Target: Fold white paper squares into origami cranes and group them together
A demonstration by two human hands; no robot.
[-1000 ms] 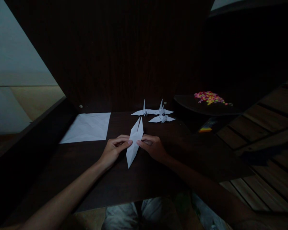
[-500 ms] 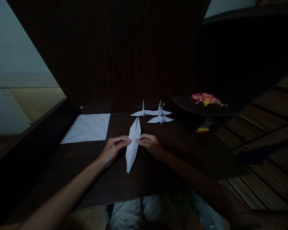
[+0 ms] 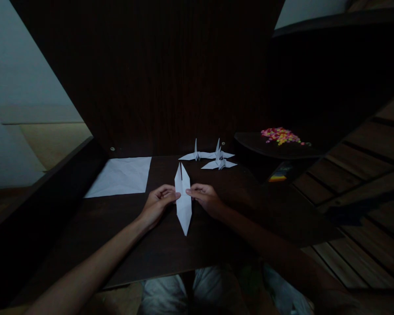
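We pinch the folded paper between 2 hands at its middle. The left hand grips the 9 o'clock edge, thumb on the near face and fingers curled behind. The right hand grips the 3 o'clock edge in the same manner. The 2 thumb tips lie near each other on the white face, with a strip of paper between them.

We read the long axis of the folded paper as nearly 12 to 6 o'clock. The split end, with 2 narrow points and a slit between them, points just short of 12. The opposite end tapers to 1 point, directed just short of 6.

We hold the folded paper over the dark tabletop; we cannot tell whether its underside touches the surface. At 1 o'clock we find 3 paper cranes grouped near the back panel, wings spread sideways. At 10 o'clock a creased white sheet lies flat.

Farther out, at 2 o'clock, we see a heap of small pink, yellow and orange pieces on a dark curved shelf. Beneath that shelf sits a yellow-edged item, too dim to identify. Wooden slats extend at 4 o'clock.
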